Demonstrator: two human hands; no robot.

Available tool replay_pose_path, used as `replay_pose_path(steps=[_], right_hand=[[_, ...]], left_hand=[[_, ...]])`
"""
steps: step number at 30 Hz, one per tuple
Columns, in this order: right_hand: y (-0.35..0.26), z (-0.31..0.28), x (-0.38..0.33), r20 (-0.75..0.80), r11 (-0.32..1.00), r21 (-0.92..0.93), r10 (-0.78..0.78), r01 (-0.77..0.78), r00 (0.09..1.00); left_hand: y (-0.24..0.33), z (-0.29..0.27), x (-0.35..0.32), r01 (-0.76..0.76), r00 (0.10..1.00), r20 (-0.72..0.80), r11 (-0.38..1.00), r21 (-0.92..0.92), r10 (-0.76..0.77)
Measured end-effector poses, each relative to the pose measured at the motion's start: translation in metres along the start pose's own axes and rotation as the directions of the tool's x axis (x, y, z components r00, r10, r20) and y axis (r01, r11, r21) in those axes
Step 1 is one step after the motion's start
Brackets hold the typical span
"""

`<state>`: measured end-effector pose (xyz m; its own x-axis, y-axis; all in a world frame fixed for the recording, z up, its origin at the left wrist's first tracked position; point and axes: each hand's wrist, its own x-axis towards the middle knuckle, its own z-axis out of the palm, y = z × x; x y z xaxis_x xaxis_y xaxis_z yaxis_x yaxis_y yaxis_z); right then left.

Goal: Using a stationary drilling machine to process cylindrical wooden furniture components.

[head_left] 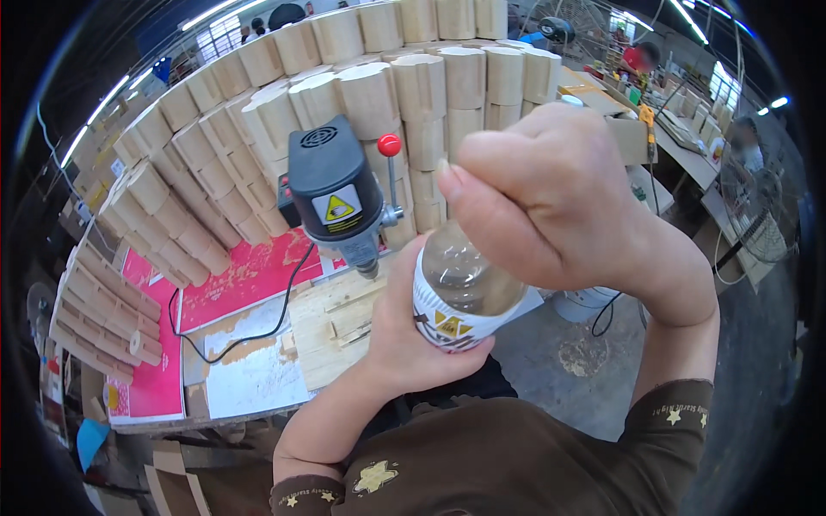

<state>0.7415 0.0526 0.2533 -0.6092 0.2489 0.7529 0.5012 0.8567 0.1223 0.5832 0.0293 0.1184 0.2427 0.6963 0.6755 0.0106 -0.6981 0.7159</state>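
Observation:
My left hand (404,340) grips a clear plastic bottle (460,288) with a white label, held up close below my face. My right hand (538,198) is closed over the bottle's top, covering the cap. Beyond the bottle stands a small black bench drill (334,193) with a red-knobbed lever (390,146), set above a wooden jig board (335,322) on the workbench.
Rows of pale round wooden blocks (370,95) are stacked behind and left of the drill. Red sheets (249,275) lie on the bench, a black cable (232,344) crosses it. A white bucket (585,303) stands on the floor at right; other people work at far benches.

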Motion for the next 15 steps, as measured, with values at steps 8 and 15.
replay_pose_path(steps=[8, 15], right_hand=[[-0.016, 0.019, 0.013, -0.087, 0.742, 0.507, -0.462, 0.438, 0.883], [-0.016, 0.030, 0.016, 0.281, 0.779, 0.624, -0.301, 0.064, 0.911]], left_hand=[[0.009, -0.048, -0.029, 0.440, 0.782, 0.620, 0.761, -0.476, -0.063], [0.007, -0.069, -0.052, 0.448, 0.874, 0.382, 0.803, -0.393, -0.301]])
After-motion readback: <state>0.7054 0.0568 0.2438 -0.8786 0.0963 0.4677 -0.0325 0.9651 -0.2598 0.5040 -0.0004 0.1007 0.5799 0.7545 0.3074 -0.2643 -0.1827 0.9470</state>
